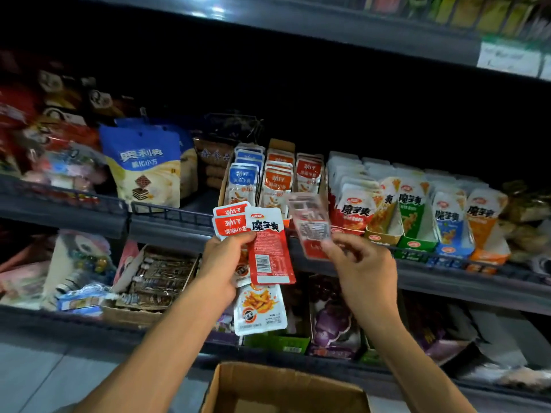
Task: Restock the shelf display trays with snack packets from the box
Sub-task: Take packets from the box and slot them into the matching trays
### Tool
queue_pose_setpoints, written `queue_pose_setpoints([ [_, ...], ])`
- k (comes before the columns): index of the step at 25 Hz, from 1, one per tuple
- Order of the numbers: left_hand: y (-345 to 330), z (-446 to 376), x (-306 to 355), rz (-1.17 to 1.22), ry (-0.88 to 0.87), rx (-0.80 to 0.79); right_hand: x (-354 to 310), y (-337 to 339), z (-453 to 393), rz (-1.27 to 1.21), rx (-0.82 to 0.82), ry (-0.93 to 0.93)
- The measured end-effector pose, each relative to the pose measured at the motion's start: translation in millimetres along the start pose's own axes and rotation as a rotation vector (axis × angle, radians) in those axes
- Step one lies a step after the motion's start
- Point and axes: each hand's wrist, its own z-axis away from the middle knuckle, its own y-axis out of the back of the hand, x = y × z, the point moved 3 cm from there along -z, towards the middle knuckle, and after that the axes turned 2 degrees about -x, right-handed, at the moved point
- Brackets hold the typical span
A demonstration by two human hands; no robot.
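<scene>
We have the left hand gripping a fanned bunch of packets, thumb clamped across them: two small red-topped ones at the back, a long red one in front showing its barcode, and a white one dangling below with only its top edge caught. Over at three o'clock from that bunch, the right hand pinches a single packet between fingertips and thumb; it is blurred, so we read it as moving, heading up toward the trays on the middle shelf, at twelve o'clock from our hands. Those trays already stand nearly full, blue, orange and red rows packed tight, with more rows in the boxes at two o'clock. The box sits open at six o'clock, right under our forearms. Here is the worry: that white packet hangs loose, and any shift of the left thumb could let it slide out, likely into the box or onto the floor. We also judge a mix-up possible, because the red packets look alike and the shelf is dim. And pushing into a crowded row could tip the front packets over the shelf rail.
</scene>
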Motion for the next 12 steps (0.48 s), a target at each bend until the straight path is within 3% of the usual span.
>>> queue_pose_setpoints([
  [6,11.6,-18.1,29.5,0.111,-0.025,0.013,-41.6,2.9,-45.8,-0.309,-0.244,-0.018],
  [9,4.9,-29.4,46.3,0.108,-0.066,-0.031,-66.6,6.3,-91.3,-0.139,-0.216,0.169],
  [12,0.2,-40.1,53.5,0.119,-0.077,-0.052,-75.1,-8.3,-150.1,-0.150,-0.205,0.180],
])
